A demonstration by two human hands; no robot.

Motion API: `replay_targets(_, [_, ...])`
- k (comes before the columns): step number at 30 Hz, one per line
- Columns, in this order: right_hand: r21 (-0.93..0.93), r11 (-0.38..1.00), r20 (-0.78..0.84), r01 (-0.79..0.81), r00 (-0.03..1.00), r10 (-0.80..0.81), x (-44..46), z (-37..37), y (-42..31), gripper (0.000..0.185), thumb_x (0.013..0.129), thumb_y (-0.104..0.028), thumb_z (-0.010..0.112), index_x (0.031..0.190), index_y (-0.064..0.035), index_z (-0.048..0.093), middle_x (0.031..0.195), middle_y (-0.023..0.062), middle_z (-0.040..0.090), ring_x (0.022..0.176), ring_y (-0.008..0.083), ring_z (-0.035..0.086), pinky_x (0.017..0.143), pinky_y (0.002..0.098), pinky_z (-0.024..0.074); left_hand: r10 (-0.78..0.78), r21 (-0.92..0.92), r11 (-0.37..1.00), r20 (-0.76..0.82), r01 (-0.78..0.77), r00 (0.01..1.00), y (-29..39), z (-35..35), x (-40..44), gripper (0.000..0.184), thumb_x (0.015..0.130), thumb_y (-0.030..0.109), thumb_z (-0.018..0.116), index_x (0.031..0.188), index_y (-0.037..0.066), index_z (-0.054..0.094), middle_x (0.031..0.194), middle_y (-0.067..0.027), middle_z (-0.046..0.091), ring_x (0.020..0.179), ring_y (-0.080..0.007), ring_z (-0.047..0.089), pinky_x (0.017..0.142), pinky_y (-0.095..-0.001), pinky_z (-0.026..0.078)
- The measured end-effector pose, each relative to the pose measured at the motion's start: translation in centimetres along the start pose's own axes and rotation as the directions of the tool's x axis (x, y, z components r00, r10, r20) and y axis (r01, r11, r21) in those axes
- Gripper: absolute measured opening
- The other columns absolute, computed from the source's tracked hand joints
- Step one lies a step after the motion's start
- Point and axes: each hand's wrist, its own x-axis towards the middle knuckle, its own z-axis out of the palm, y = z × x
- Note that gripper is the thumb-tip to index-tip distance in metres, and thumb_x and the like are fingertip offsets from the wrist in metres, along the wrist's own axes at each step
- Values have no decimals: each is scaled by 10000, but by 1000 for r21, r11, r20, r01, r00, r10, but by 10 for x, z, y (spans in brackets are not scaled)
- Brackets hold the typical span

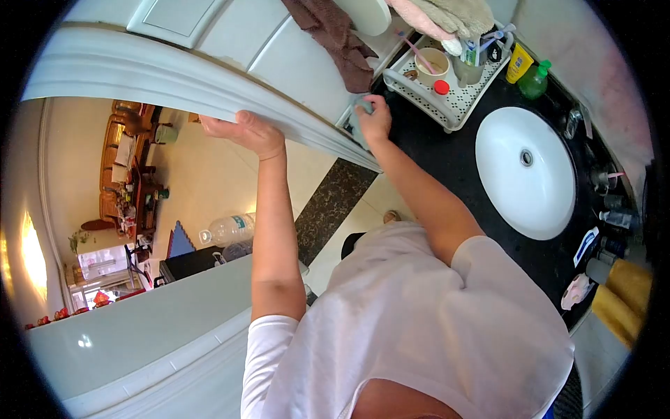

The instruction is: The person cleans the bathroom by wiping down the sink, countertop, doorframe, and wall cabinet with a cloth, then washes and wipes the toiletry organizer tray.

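Right hand (377,124): I see fingers closed on the grey-green cloth (359,129), apparently bunched for control, where frame meets black surface (429,164).
Left hand (255,134): touches the white door frame (160,73), perhaps for balance; I cannot tell whether its fingers grip.
Tray (419,99): probably keeps the cup (432,63) contained.

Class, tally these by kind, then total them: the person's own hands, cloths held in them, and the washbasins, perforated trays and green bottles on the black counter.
Hands: 2 (left hand, right hand)
Held cloth: 1
Washbasin: 1
Perforated tray: 1
Green bottle: 1
Total: 6
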Motion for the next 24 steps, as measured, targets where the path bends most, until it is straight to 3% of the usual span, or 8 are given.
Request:
replay_targets(2, [-24,1000,-16,-12,1000,12,-8,-4,-8,258,714,-127,744,950,-95,645,1005,142,591,940,340,588,794,415,483,-10,2,1000,-4,10,1000,-2,0,-1,769,984,584,216,1337,-96,273,1308,-267,356,1166,-365,337,1021,-492,235])
replay_targets(5, [26,993,254,118,960,-121,-29,6,-3,244,718,-117,735,946,-104,650,997,140,597,947,355,589,803,425,484,-25,17,1000,-43,26,999,2,4,-3,773,982,590,223,1340,-94,262,1291,-271,355,1144,-356,341,1017,-490,240])
replay_targets(10, [-185,957,435,224,892,-125,-29,-13,-18,200,726,-122,727,912,-104,657,985,138,597,937,367,587,803,426,489,-84,-56,995,-60,81,995,-2,6,-8,775,977,596,252,1379,-67,232,1286,-248,342,1223,-352,301,1042,-493,217])
replay_targets(12, [-228,952,425,203,901,-90,-7,-15,-17,193,737,-133,717,912,-81,658,993,148,592,939,373,586,796,434,491,-69,-53,996,-55,66,996,-4,6,-7,774,978,589,264,1393,-62,203,1307,-265,313,1226,-354,300,1045,-496,212])
replay_targets(14, [-281,956,127,78,991,-43,13,-11,-13,241,760,-158,709,974,-57,667,997,169,583,926,375,587,801,438,490,-48,-40,998,-34,46,998,-4,4,-6,775,978,588,270,1395,-61,197,1314,-262,305,1227,-355,299,1046,-497,214])
replay_targets(18, [-284,954,-32,92,994,-106,20,-2,1,306,794,-179,694,1068,-47,668,1031,186,560,920,368,584,804,435,489,-88,-31,996,15,89,996,-2,0,-8,784,973,590,291,1402,-57,184,1332,-253,270,1221,-357,303,1043,-499,228])
replay_targets(23, [-238,937,442,256,888,-130,-45,-17,-7,316,830,-155,665,1135,-74,663,1072,161,524,918,347,583,794,427,494,-117,-102,988,-52,112,992,0,7,-10,796,966,602,302,1404,-52,183,1323,-244,258,1199,-349,316,1030,-498,241])
replay_targets(24, [-240,937,438,255,889,-130,-42,-20,-11,316,830,-155,665,1135,-74,663,1072,161,524,918,347,583,794,427,494,-128,-97,988,-44,124,991,2,7,-9,799,964,605,304,1404,-50,181,1320,-241,255,1194,-346,320,1027,-497,244])
